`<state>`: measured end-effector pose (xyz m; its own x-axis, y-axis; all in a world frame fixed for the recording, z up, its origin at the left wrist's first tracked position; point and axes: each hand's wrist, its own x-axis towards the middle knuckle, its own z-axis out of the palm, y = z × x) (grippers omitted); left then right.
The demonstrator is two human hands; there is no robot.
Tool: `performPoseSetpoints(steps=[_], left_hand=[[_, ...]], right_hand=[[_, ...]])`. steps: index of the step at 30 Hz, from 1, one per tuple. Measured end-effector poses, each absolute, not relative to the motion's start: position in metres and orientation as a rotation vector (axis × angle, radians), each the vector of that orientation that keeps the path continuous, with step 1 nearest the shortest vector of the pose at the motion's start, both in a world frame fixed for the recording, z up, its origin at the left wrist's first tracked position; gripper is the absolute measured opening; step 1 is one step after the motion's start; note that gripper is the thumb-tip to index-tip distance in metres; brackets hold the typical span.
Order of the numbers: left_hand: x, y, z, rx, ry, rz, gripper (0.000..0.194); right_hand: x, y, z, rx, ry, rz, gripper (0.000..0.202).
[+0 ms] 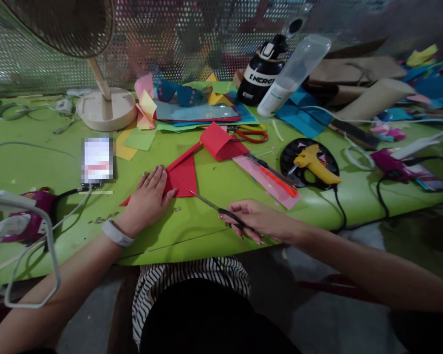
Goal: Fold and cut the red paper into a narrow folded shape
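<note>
A folded red paper [184, 178] lies on the green table [133, 250], with a long folded strip rising from it toward a curled red piece [221, 142]. My left hand [150, 197] rests flat on the paper's left part, fingers extended. In my right hand [249, 220] are dark-handled scissors [206, 200], gripped by the handles. Their pointed tip is at the lower right corner of the red paper. A pink strip [266, 179] and an orange cutter [278, 181] lie to the right of the curled piece.
A yellow glue gun [315, 164] sits on a black round tray. Behind are a fan base [107, 109], a black bottle [260, 73], a clear bottle [295, 73] and red-handled scissors [253, 133]. A phone [98, 160] and cables lie left; more cables are right.
</note>
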<state>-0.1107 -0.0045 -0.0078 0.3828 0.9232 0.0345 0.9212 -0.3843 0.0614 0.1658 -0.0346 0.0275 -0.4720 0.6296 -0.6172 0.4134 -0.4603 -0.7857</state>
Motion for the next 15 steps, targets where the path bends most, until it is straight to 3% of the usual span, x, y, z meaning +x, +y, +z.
performPoseSetpoints(steps=[15], left_hand=[[-0.1117,-0.0057,-0.0066,2.588,1.711,0.101,0.067]], right_hand=[[0.1582,-0.0267,0.0267,-1.476,-1.525,2.077,0.052]])
